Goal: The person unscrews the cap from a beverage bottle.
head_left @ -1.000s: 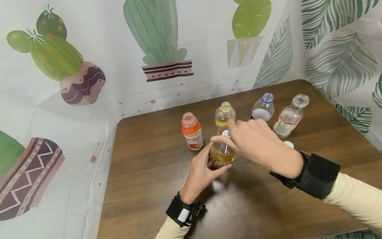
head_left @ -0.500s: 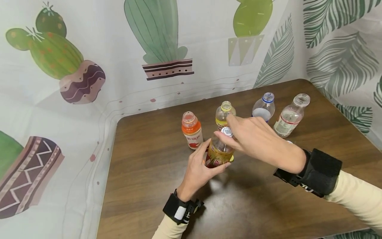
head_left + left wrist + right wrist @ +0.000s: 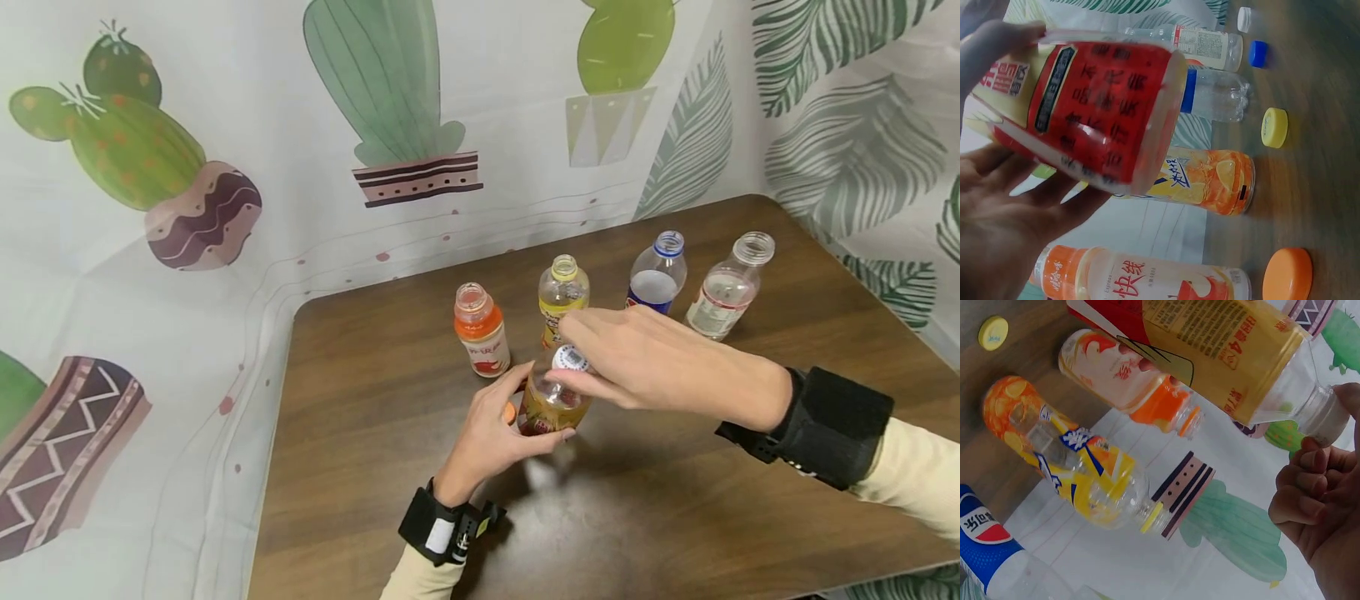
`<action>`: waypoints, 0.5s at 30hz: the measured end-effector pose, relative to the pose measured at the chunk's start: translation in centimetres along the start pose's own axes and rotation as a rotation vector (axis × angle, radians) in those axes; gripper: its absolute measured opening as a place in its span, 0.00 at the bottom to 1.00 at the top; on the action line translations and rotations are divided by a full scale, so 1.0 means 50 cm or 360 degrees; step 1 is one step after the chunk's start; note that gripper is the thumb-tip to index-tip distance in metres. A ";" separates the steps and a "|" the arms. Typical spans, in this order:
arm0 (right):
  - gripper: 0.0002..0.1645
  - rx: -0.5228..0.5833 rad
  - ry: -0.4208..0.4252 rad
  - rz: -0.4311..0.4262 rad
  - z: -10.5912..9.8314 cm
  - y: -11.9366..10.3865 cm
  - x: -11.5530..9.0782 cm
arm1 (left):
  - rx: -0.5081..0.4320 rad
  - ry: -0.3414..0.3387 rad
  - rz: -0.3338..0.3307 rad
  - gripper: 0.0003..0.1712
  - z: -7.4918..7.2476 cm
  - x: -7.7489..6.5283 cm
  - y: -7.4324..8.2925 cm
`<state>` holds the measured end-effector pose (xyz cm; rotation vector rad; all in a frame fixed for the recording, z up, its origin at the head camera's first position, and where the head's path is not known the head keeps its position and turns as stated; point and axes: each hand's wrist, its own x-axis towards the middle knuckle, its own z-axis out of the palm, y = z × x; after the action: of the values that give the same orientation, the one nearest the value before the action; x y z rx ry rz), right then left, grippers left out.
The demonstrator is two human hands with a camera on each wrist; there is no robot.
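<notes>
My left hand (image 3: 487, 437) grips the body of a clear plastic drink bottle (image 3: 551, 408) with a red and gold label. In the left wrist view the bottle is tilted, its base (image 3: 1163, 125) raised off the table. At the bottle's mouth sits a white cap (image 3: 570, 358), pinched between the thumb and curled fingers of my right hand (image 3: 645, 367). The right wrist view shows this cap (image 3: 1327, 419) on the neck, fingertips at its side. Just behind the held bottle stands an uncapped yellow-labelled bottle (image 3: 562, 296).
Uncapped bottles stand along the back: an orange-and-white one (image 3: 483, 337), a blue-labelled one (image 3: 656, 279) and a clear one (image 3: 727, 292). Loose caps lie before them on the wooden table (image 3: 360, 475): orange (image 3: 1288, 275), yellow (image 3: 1274, 127), blue (image 3: 1259, 54) and white (image 3: 1244, 19).
My right hand has turned at the cap, its wrist shifting rightward, and more of the cap's top shows. My left hand keeps its grip, its wrist slightly further left.
</notes>
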<state>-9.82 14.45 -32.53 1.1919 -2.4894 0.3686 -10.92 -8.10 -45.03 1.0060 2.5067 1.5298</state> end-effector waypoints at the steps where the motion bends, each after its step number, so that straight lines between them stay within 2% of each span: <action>1: 0.19 0.0029 -0.0015 -0.0004 -0.002 -0.003 -0.001 | -0.0020 -0.0039 -0.0002 0.42 -0.002 0.000 -0.001; 6: 0.18 0.0087 -0.0074 -0.0112 -0.008 -0.019 -0.007 | -0.0089 -0.0285 -0.0001 0.40 -0.012 -0.004 -0.004; 9: 0.18 0.0060 -0.0084 -0.0174 -0.007 -0.022 -0.012 | -0.0100 -0.0355 0.0001 0.40 -0.013 -0.008 -0.005; 12: 0.19 0.0055 -0.0114 -0.0064 -0.011 -0.018 -0.016 | -0.0099 -0.0302 -0.0024 0.41 -0.006 -0.009 -0.005; 15: 0.22 0.0073 -0.0097 0.0210 -0.024 -0.014 -0.013 | -0.0099 -0.0173 -0.0064 0.42 0.006 -0.007 -0.004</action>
<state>-8.64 14.93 -31.66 1.0743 -2.6337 0.4321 -10.64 -8.11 -45.45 0.9951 2.3765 1.4900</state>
